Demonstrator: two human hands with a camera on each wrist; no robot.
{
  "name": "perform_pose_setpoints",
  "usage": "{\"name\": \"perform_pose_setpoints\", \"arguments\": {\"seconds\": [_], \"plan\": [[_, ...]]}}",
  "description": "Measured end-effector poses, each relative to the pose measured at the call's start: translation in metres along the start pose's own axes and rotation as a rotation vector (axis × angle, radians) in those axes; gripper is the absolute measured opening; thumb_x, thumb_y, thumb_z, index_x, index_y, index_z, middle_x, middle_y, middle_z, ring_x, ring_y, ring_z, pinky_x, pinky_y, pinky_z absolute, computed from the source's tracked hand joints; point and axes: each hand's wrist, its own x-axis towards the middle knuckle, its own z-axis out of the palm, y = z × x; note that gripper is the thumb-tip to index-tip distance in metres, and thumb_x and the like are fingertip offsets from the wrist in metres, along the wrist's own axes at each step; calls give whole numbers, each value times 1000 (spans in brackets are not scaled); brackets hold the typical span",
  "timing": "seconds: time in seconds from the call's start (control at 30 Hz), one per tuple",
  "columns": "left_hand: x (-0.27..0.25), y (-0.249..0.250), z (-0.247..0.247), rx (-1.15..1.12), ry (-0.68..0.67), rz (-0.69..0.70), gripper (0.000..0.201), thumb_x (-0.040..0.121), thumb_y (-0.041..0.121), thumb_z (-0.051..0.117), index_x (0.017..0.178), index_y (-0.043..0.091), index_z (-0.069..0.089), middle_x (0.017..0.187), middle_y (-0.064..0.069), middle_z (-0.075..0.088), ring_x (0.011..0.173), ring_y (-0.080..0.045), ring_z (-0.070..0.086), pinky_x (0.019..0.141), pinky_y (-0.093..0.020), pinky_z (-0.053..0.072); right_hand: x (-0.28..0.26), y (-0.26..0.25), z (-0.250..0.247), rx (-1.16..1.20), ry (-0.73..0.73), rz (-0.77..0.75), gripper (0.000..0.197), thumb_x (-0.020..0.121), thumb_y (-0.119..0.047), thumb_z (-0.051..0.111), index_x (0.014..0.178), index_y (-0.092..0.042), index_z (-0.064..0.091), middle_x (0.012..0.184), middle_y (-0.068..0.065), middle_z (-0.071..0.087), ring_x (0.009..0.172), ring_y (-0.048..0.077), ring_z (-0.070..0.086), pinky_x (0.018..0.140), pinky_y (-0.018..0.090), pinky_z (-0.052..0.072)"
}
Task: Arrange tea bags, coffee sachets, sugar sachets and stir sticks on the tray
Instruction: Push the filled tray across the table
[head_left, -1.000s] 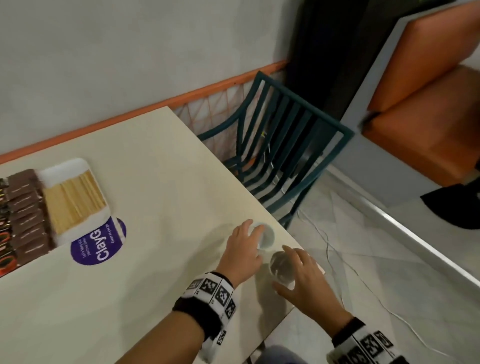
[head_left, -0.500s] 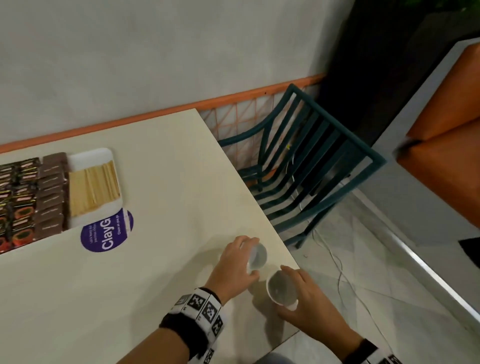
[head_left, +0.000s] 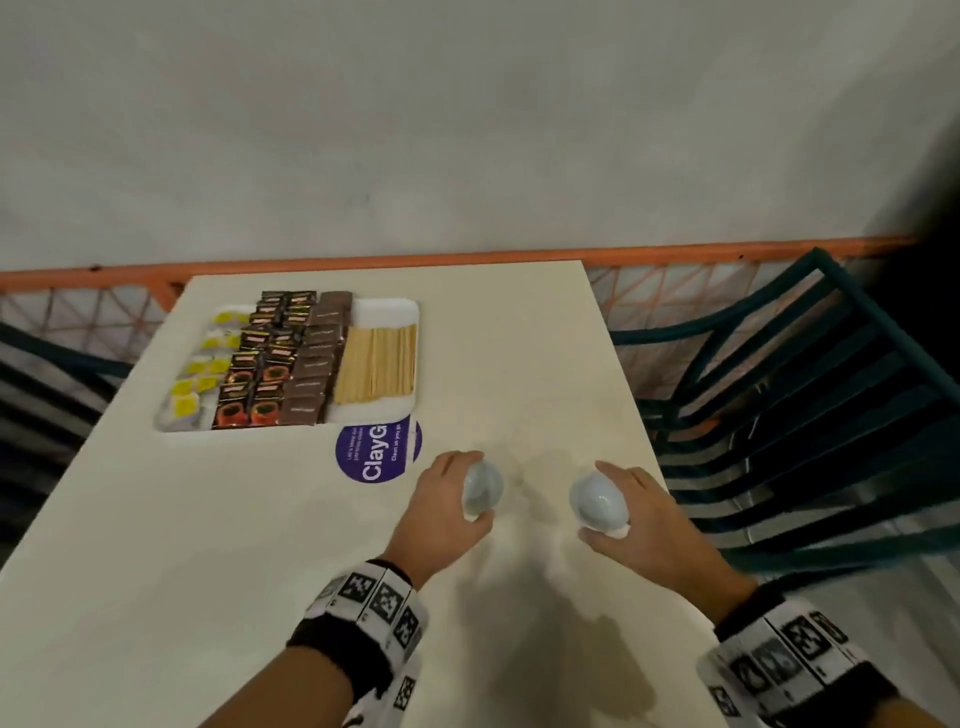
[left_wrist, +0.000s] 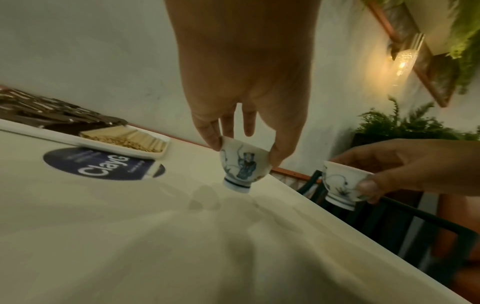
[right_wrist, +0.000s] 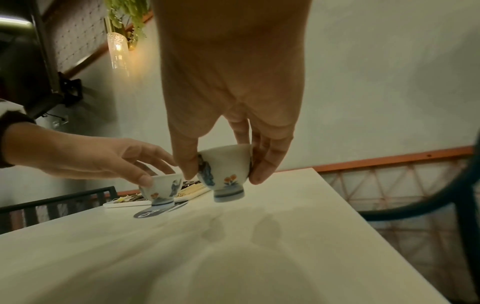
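I am holding one small cup (head_left: 483, 491) in my left hand (head_left: 441, 512) and another cup (head_left: 597, 501) in my right hand (head_left: 641, 525), fingers clamped round each rim from above. I am keeping them clear of the filled tray (head_left: 387, 312), probably to set them beside it.

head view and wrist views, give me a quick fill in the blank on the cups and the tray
1. Each hand holds one small white painted ___.
2. The left hand holds its small painted cup nearest the round ___ sticker.
3. On the white rectangular tray, the pale wooden stir sticks lie at its ___ end.
4. The right hand holds its cup near the table's ___ edge.

Missing: cup; purple; right; right
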Motion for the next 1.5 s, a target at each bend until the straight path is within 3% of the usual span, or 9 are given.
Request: {"name": "perform_pose_setpoints", "arguments": {"seconds": [0.1, 0.23, 0.37, 0.67, 0.83, 1.0, 1.17, 1.27, 1.5], "plan": [[23, -13, -14, -17, 43, -17, 62, 75, 19, 70, 132, 15, 43, 129, -2, 46, 117, -17, 45, 98, -20, 32, 57, -18, -3, 14, 0, -47, 83, 71, -39, 76, 138, -13, 34, 130, 8, 46, 114, 22, 49, 92, 21, 38], [60, -27, -24, -24, 84, -2, 61, 73, 20, 70, 128, 16, 46, 127, -3, 49, 116, -17, 47, 101, -27, 37, 133, -44, -5, 71, 1, -51, 85, 71, -33, 78, 139, -11, 33, 135, 9, 43, 121, 23, 44, 99, 26, 35], [97, -38, -35, -62, 119, -27, 61, 75, 21, 71, 130, 18, 45, 129, -1, 48, 118, -16, 46, 99, -21, 32, 200, -72, -5, 80, -45, -46, 83, 75, -26, 74, 142, -11, 27, 138, 12, 37, 125, 26, 41, 100, 30, 35], [161, -70, -38, -97, 137, -30, 73, 74, 15, 75, 136, 6, 38, 132, -10, 50, 120, -16, 45, 103, -24, 32, 298, -109, 18, 97, -131, -32, 81, 80, -20, 68, 145, -15, 20, 141, 12, 28, 125, 28, 39, 94, 26, 34], [181, -85, -39, -223, 109, -137, 85, 76, 17, 72, 145, 20, 22, 138, 1, 39, 114, 0, 32, 96, -14, 24, 330, -121, 34, 118, -133, -17, 82, 81, -21, 68, 146, -16, 17, 142, 10, 27, 128, 26, 37, 102, 30, 33], [189, -92, -33, -356, 129, -139, 77, 77, 24, 71, 141, 27, 28, 132, 3, 49, 122, -11, 46, 105, -36, 39, 345, -125, 44, 108, -129, -7, 81, 83, -20, 66, 146, -17, 16, 143, 9, 26, 128, 24, 37, 101, 28, 33], [186, -91, -34, -402, 142, -89, 73, 79, 28, 70, 132, 43, 22, 126, 15, 47, 117, 3, 44, 104, -26, 38, 353, -125, 44, 105, -113, -3, 80, 82, -18, 67, 146, -16, 18, 142, 11, 30, 129, 25, 36, 103, 29, 32], [184, -91, -36, -414, 149, -66, 65, 80, 23, 71, 116, 53, 26, 113, 28, 45, 107, 18, 44, 92, -7, 36, 355, -124, 44, 122, -100, 7, 83, 81, -19, 69, 146, -17, 17, 144, 11, 31, 132, 25, 34, 105, 31, 31], [181, -93, -35, -358, 107, -95, 76, 81, 30, 69, 142, 29, 22, 138, 10, 38, 121, 3, 33, 102, -18, 26, 352, -118, 44, 201, -82, 46, 90, 79, -16, 71, 147, -18, 12, 145, 11, 36, 133, 27, 36, 107, 35, 31]]}}
